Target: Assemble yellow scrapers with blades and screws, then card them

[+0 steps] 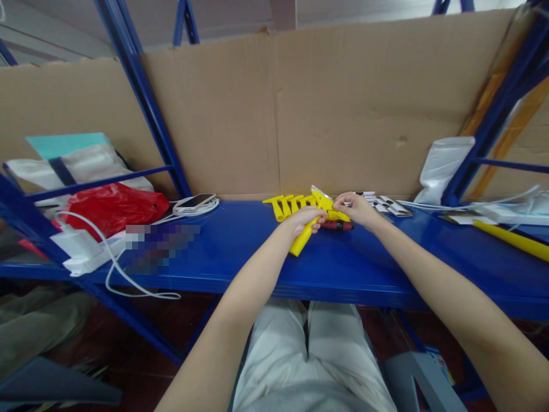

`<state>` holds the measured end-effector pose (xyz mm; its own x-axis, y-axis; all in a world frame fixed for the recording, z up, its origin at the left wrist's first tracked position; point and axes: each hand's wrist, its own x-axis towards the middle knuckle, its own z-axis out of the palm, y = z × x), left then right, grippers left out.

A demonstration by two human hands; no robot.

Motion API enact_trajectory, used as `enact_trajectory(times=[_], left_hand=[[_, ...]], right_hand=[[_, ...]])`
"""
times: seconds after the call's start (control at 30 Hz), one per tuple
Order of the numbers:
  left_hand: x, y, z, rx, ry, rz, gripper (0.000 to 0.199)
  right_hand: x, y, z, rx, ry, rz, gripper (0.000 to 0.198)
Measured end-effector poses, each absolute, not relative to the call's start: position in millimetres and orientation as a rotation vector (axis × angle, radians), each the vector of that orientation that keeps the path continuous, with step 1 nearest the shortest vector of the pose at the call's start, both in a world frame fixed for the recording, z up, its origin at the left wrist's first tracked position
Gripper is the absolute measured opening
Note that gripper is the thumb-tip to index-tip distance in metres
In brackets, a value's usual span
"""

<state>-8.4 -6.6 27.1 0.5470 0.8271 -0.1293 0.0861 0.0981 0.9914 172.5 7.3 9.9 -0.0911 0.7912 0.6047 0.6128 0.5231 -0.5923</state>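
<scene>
My left hand [309, 218] is closed around the handle of a yellow scraper [301, 241], which tilts with its butt toward me. Its wide head carries a metallic strip [318, 191] at the upper edge. At the head's right end, my right hand [354, 207] has its thumb and fingers pinched together; what lies between them is too small to make out. Several more yellow scrapers [278, 213] lie in a row just behind my left hand. Under the hands, a screwdriver with a red and black handle [338, 225] rests on the blue shelf [240, 246].
Black-and-white flat pieces [392, 206] lie right of my hands. A yellow tube [514, 237] is farther right. On the left are a phone [196, 201] on coiled white cable, a red bag [115, 209] and a white power strip [92, 257]. Cardboard [343, 109] stands behind.
</scene>
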Motion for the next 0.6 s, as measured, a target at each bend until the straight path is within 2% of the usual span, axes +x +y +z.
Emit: enact_trajectory(times=[0.27, 0.47, 0.6], left_hand=[[-8, -4, 25, 1.357, 0.82, 0.67, 0.015], [-9, -3, 25, 1.34, 0.812, 0.677, 0.016], [-9, 0, 26, 1.316, 0.821, 0.709, 0.02]], right_hand=[[171, 9, 7, -1.223, -1.736, 0.237, 0.009], [167, 14, -2, -1.37, -1.618, 0.276, 0.031], [174, 14, 0, -1.472, -1.79, 0.144, 0.045]])
